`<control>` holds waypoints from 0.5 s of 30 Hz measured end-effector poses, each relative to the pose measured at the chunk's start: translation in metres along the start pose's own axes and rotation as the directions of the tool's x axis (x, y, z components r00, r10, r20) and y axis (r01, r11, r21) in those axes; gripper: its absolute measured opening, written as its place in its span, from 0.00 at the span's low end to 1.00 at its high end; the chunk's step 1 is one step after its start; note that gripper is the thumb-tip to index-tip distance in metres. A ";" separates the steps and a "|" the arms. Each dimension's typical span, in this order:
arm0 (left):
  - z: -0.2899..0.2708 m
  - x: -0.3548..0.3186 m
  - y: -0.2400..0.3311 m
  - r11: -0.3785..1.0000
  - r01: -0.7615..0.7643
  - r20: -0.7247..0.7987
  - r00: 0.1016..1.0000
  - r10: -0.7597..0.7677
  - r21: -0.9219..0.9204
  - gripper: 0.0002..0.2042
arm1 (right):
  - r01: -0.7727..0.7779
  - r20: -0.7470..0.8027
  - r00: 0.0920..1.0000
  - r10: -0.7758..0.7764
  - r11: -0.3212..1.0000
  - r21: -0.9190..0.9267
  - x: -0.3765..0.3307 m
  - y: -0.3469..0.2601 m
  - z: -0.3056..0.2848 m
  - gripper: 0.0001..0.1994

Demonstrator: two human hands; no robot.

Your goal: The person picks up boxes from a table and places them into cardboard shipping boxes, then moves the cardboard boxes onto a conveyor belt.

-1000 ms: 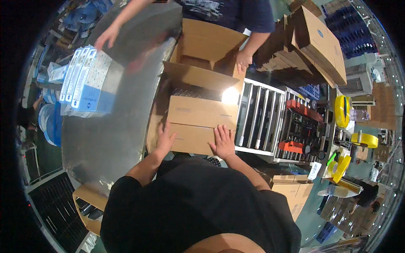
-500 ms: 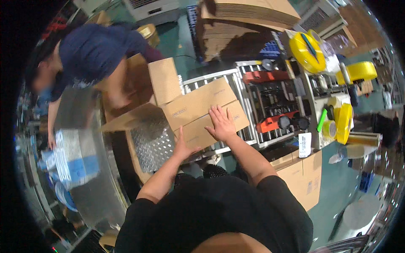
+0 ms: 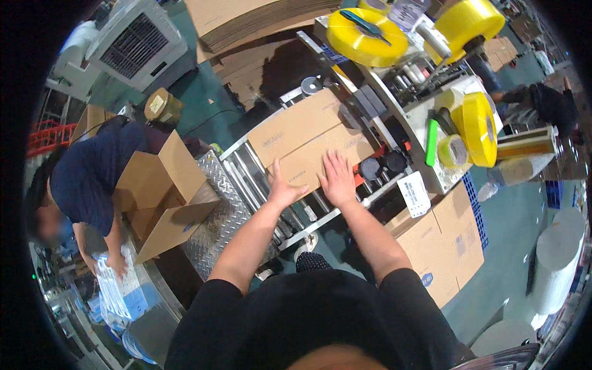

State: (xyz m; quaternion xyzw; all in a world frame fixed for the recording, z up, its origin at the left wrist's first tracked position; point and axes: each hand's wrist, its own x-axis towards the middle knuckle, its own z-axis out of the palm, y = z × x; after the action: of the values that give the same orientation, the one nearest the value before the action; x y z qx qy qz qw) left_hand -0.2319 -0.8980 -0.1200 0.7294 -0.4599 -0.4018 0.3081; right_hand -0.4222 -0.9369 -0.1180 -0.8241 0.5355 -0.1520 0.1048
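A closed brown carton (image 3: 302, 132) lies flat, its top flaps meeting along a middle seam. It rests on a roller conveyor (image 3: 246, 179), its far right end between the dark side rollers of a machine with red parts and black wheels (image 3: 382, 165). My left hand (image 3: 285, 190) is at the carton's near left corner, thumb spread from the fingers. My right hand (image 3: 337, 180) lies flat on the near flap, fingers stretched out. Neither hand is wrapped round anything. The carton hides most of the machine bed beneath it.
Left, a co-worker bends over blue-and-white packets (image 3: 126, 290) beside an open carton (image 3: 185, 176). A diamond-pattern metal plate (image 3: 222, 225) adjoins the rollers. Yellow tape rolls (image 3: 478, 129) and a green cutter (image 3: 431, 142) lie on the right bench. Flattened cartons (image 3: 447, 240) stand below.
The carton has moved right along the rollers into the machine, both my hands staying on it. My view has turned right. The co-worker's open carton now sits apart from mine, their hands on the packets.
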 end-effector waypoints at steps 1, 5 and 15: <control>0.006 0.003 0.009 0.999 0.028 0.019 0.999 -0.029 0.026 0.64 | -0.035 -0.040 0.999 0.037 0.998 0.051 -0.027 0.002 -0.001 0.32; 0.036 0.027 0.039 0.992 -0.009 0.067 0.998 0.001 0.122 0.63 | -0.315 0.127 0.938 0.322 0.946 -0.074 -0.147 0.027 -0.011 0.41; -0.009 -0.077 -0.095 0.900 -0.159 0.511 0.856 -0.079 0.405 0.34 | -0.436 0.490 0.427 0.760 0.648 -0.625 -0.359 0.081 -0.016 0.49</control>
State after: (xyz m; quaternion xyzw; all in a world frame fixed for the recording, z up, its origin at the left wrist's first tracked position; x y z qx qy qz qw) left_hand -0.2033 -0.7898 -0.1699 0.6349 -0.6184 -0.4629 0.0124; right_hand -0.6332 -0.6413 -0.1796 -0.5605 0.7297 0.3476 0.1804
